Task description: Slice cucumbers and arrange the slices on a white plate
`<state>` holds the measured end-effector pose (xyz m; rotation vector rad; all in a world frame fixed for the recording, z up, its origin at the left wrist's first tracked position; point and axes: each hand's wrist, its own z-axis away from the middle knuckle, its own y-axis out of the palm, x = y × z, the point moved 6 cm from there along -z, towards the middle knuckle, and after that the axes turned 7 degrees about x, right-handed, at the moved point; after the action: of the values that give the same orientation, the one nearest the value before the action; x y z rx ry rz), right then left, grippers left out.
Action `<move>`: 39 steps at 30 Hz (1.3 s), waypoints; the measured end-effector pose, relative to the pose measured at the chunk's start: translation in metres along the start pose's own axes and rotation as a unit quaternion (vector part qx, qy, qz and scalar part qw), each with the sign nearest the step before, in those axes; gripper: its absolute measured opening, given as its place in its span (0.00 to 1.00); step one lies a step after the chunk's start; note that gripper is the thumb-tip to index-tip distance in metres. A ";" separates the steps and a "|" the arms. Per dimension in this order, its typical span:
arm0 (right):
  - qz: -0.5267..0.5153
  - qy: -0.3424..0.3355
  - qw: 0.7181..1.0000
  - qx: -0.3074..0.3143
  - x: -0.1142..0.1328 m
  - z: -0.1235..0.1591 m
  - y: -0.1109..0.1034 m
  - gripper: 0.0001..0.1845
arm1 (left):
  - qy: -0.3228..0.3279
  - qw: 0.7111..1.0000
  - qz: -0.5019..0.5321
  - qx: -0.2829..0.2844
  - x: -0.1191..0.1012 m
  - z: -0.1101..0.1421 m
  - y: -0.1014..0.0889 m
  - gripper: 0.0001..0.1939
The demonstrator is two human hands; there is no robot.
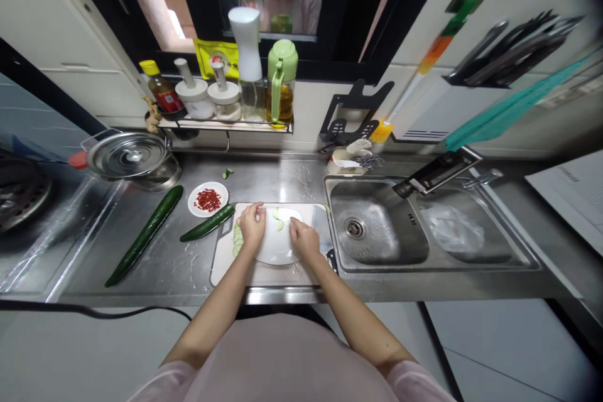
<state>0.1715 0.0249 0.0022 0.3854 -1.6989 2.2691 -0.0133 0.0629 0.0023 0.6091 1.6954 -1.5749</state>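
Observation:
A white plate (pixel 277 251) lies on the light cutting board (pixel 223 271), with a few pale green cucumber slices (pixel 279 224) on it. My left hand (pixel 253 226) is at the plate's left side, fingers curled in; what they hold, if anything, is hidden. Beside that hand, a row of cucumber slices (pixel 237 240) rests on the board. Over the plate's right side my right hand (pixel 305 240) is closed, thumb against fingers; whether a slice is between them cannot be made out. A cut cucumber (pixel 207 223) reaches onto the board's left edge.
A whole cucumber (pixel 144 237) and a small plate of chopped red chili (pixel 208 200) lie left. A black knife handle (pixel 332 260) shows at the board's right edge, by the sink (pixel 377 264). A lidded steel pot (pixel 134 160) and a condiment rack (pixel 226 127) stand behind.

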 end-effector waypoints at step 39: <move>-0.180 -0.073 0.975 -0.108 -0.024 0.083 -0.027 0.25 | -0.215 0.968 -0.124 -0.028 0.084 0.113 -0.057 0.11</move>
<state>0.2080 -0.0494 0.0397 0.7579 -1.7537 1.8179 -0.0871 -0.0670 -0.0245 0.0139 1.5168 -1.6770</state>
